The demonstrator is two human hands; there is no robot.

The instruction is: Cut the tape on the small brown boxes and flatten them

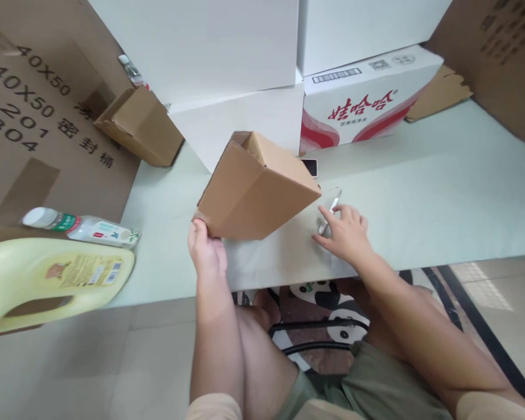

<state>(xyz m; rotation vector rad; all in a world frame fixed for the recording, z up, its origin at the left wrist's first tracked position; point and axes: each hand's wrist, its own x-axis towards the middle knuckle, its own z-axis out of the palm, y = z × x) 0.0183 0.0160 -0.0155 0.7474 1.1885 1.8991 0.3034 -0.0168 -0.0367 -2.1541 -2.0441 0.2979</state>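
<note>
My left hand (206, 248) grips the near bottom corner of a small brown cardboard box (254, 189), which is tilted up off the pale green table (420, 192) with its open end facing away. My right hand (346, 232) rests on the table just right of the box, fingers curled over a thin white pen-like tool (331, 211). A dark phone (310, 167) lies behind the box, partly hidden by it.
A second small brown box (142, 125) sits at the back left. White cartons (245, 58) and a red-and-white printed carton (367, 99) line the back. A yellow jug (48, 280) and a clear bottle (83, 227) lie at left. Large cardboard sheets stand on both sides.
</note>
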